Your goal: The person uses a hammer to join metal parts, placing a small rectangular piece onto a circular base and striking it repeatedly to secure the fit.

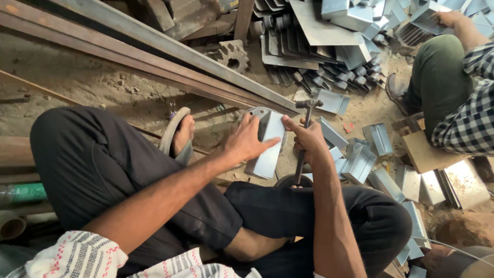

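While the left hand (pixel 247 140) presses spread fingers on the folded grey sheet-metal piece (pixel 268 146) at frame centre, its long axis running top to bottom, the right hand (pixel 309 138) just right of it grips the dark-handled steel hammer (pixel 304 144), fingers wrapped around the handle.

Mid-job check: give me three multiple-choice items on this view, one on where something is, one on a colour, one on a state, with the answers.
1. Where does the left hand rest?
A. on the bent sheet-metal piece
B. on the long steel bars
C. on the sandal

2. What colour are the co-worker's trousers?
A. white
B. green
C. red

3. How does the right hand stand?
A. open and flat on the ground
B. closed round the hammer handle
C. holding a metal box up in the air

Answers:
1 A: its palm and fingers lie spread on the metal piece.
2 B: the leg at the upper right is dark green, beside a checked sleeve.
3 B: it grips the handle of the hammer, whose head stands above the fist.
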